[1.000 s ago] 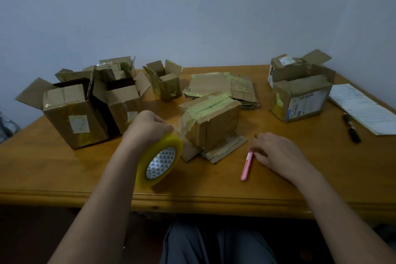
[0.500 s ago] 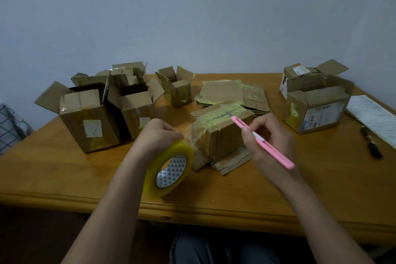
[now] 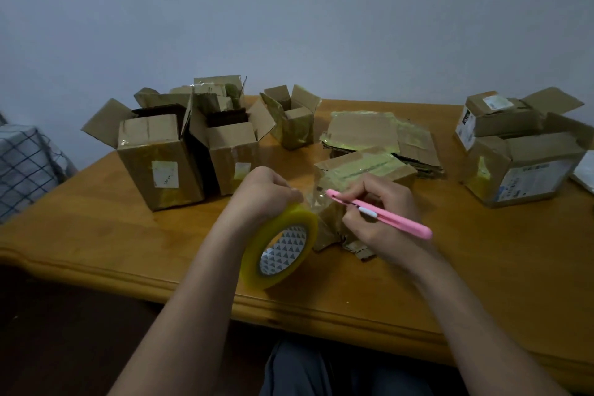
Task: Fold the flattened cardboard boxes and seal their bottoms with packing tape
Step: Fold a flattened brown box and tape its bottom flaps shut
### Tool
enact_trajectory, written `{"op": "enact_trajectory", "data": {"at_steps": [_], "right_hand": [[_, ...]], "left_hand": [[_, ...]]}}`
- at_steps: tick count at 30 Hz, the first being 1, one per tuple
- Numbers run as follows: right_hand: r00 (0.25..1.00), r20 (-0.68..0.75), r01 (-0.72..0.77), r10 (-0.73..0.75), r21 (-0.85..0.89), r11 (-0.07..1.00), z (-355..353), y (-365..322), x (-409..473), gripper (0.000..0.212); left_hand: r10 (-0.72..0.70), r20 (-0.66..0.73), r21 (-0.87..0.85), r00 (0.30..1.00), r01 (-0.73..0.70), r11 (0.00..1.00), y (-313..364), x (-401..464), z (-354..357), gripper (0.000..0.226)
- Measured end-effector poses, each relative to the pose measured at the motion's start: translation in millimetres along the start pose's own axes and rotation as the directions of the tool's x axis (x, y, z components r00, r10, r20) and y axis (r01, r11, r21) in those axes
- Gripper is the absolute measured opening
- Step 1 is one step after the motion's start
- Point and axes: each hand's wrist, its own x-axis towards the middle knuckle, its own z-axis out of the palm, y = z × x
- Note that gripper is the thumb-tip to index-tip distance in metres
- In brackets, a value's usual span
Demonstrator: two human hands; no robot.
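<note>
Left hand (image 3: pixel 263 193) grips yellow packing-tape roll (image 3: pixel 279 247); right hand (image 3: pixel 382 219) pinches pink plastic cutter (image 3: pixel 379 214) at taut film beside the small brown cardboard box (image 3: pixel 363 170), near table's front edge. Film likely thin, clingy: keep tension.

**Boxes ringed round the table's middle**

The taped box (image 3: pixel 363 177) is set mid-table (image 3: pixel 128 235), with the tape roll (image 3: pixel 279 247) just left of it. Flattened boxes (image 3: pixel 382 138) are stacked behind. Open boxes (image 3: pixel 180 145) are grouped far left; two more (image 3: pixel 520 151) are placed far right.
</note>
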Motion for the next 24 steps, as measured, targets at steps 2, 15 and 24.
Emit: {"op": "enact_trajectory", "data": {"at_steps": [2,15,24], "right_hand": [[1.0,0.014,0.018,-0.017,-0.037,0.999,0,3,1,0.006],[0.99,-0.08,-0.092,0.119,0.281,0.955,-1,16,3,0.006],[0.977,-0.142,-0.121,0.162,0.258,0.959,6,7,6,0.007]], "left_hand": [[0.003,0.009,-0.004,1.0,-0.003,1.0,0,0,0,0.018],[0.004,0.011,-0.05,1.0,-0.003,0.999,-1,-6,-4,0.015],[0.009,0.03,-0.039,1.0,-0.007,0.999,-2,-5,-6,0.015]]}}
